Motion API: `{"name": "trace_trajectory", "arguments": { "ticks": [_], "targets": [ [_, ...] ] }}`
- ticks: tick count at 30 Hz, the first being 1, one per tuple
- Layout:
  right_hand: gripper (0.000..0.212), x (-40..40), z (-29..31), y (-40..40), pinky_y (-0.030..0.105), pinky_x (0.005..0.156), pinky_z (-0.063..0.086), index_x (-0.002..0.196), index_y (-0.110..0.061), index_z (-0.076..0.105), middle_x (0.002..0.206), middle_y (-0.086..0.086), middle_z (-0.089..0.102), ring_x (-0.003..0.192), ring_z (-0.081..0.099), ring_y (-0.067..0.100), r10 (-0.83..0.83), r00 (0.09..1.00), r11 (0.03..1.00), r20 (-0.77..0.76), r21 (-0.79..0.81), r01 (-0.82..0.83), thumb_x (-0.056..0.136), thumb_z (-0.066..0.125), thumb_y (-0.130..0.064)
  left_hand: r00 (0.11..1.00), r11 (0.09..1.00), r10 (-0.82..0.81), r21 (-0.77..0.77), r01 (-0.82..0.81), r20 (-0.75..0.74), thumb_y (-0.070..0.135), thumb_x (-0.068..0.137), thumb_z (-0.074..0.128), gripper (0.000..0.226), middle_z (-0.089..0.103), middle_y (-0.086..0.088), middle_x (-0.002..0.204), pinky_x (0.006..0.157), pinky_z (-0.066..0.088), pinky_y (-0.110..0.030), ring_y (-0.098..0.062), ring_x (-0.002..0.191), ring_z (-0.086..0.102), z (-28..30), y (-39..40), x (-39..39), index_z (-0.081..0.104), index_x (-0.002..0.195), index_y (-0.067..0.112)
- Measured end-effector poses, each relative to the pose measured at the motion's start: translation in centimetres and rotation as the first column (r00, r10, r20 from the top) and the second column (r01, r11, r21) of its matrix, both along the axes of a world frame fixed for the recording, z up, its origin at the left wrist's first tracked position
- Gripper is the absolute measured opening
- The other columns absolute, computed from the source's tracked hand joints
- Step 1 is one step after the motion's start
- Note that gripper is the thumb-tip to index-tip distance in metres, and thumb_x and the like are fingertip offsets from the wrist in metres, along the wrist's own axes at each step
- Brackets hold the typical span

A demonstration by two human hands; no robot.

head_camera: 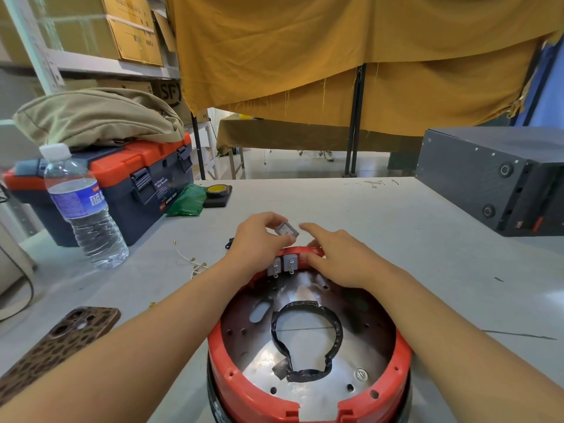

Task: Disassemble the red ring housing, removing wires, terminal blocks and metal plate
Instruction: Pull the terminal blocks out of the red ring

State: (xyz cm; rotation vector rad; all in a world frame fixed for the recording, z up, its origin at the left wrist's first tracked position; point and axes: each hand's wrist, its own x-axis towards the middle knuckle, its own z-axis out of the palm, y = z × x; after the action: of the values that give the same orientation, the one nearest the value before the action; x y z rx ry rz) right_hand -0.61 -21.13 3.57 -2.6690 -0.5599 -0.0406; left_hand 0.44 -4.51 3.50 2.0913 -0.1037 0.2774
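Head view: round red plastic ring housing (308, 392) sits on the grey worktop (427, 254) at the near edge, open side up. A shiny perforated metal plate (305, 374) lies inside it, its central cut-out edged with black tape.

Left hand (259, 239) is just beyond the housing's far rim. Thumb and fingers pinch one small grey square terminal block (286, 229), lifted clear above the rim. Two more grey terminal blocks (282, 265) are seated side by side in the far wall of the housing, directly under that hand.

Right hand (341, 257) rests on the far rim, fingers extended and fairly flat, holding nothing. Fingertips appear motion-blurred, so exact contact is uncertain.

Thin pale wires with brass ends (195, 264) lie loose on the worktop, left of the housing.

Elsewhere: leopard-print phone (61, 346), clear water bottle (82, 209), orange-and-navy toolbox (128, 184), dark metal box (494, 178).
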Motion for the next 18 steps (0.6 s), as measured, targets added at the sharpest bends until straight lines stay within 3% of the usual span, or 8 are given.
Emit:
{"name": "trace_trajectory", "arguments": {
  "ticks": [2,4,7,9,13,18],
  "targets": [
    [0.036,0.0,0.1,0.1,0.044,0.093,0.046,0.131,-0.028,0.049,0.122,0.004,0.062,0.113,0.054,0.026,-0.009,1.000,0.999,0.014,-0.042,0.009,0.100,0.037,-0.041,1.000,0.999,0.024,-0.044,-0.024,0.002,0.016,0.079,0.075,0.030,0.062,0.000,0.107,0.072,0.042,-0.024,-0.013,0.078,0.054,0.2,0.3,0.2,0.065,0.106,0.019],
    [0.036,-0.1,0.3,0.2,0.043,0.087,0.047,0.113,-0.020,0.061,0.109,0.005,0.065,0.103,0.055,0.025,0.005,1.000,0.998,0.014,-0.068,-0.004,0.103,0.031,-0.037,1.000,0.996,0.027,-0.081,-0.027,-0.003,0.013,0.079,0.074,0.030,0.062,-0.001,0.107,0.067,0.044,-0.026,-0.014,0.081,0.055,0.6,0.9,0.5,0.063,0.105,0.021],
    [0.036,0.0,0.3,0.1,0.042,0.085,0.047,0.109,-0.019,0.063,0.104,0.006,0.066,0.098,0.053,0.024,0.009,1.000,0.998,0.001,-0.056,-0.009,0.103,0.031,-0.035,1.000,0.999,-0.004,-0.055,0.003,-0.012,0.012,0.080,0.072,0.029,0.063,-0.001,0.102,0.064,0.047,-0.027,-0.017,0.081,0.059,1.4,2.4,1.2,0.061,0.104,0.024],
    [0.036,0.1,0.2,0.0,0.043,0.086,0.047,0.110,-0.019,0.064,0.103,0.005,0.066,0.098,0.053,0.024,0.012,1.000,0.999,-0.007,-0.049,-0.013,0.103,0.032,-0.034,1.000,0.999,-0.001,0.043,0.000,0.008,0.012,0.081,0.072,0.029,0.061,0.003,0.099,0.059,0.047,-0.026,-0.015,0.075,0.059,1.7,3.4,1.7,0.060,0.104,0.026],
    [0.035,0.1,0.3,0.1,0.043,0.085,0.047,0.102,-0.017,0.063,0.097,0.006,0.064,0.092,0.049,0.023,0.002,1.000,0.998,-0.013,-0.056,-0.002,0.103,0.032,-0.035,0.996,0.969,-0.059,0.245,0.042,0.062,0.008,0.081,0.070,0.032,0.058,0.004,0.104,0.042,0.038,-0.009,-0.006,0.063,0.055,1.0,4.6,3.0,0.061,0.108,0.022],
    [0.036,0.0,0.4,0.2,0.042,0.084,0.047,0.104,-0.016,0.063,0.096,0.004,0.063,0.091,0.050,0.022,0.009,1.000,0.999,-0.014,-0.053,-0.010,0.103,0.032,-0.035,0.987,0.931,-0.139,0.350,0.102,0.081,0.003,0.079,0.070,0.033,0.062,0.001,0.105,0.055,0.042,-0.005,-0.005,0.066,0.054,-1.1,4.8,4.3,0.062,0.107,0.019]
  ]
}}
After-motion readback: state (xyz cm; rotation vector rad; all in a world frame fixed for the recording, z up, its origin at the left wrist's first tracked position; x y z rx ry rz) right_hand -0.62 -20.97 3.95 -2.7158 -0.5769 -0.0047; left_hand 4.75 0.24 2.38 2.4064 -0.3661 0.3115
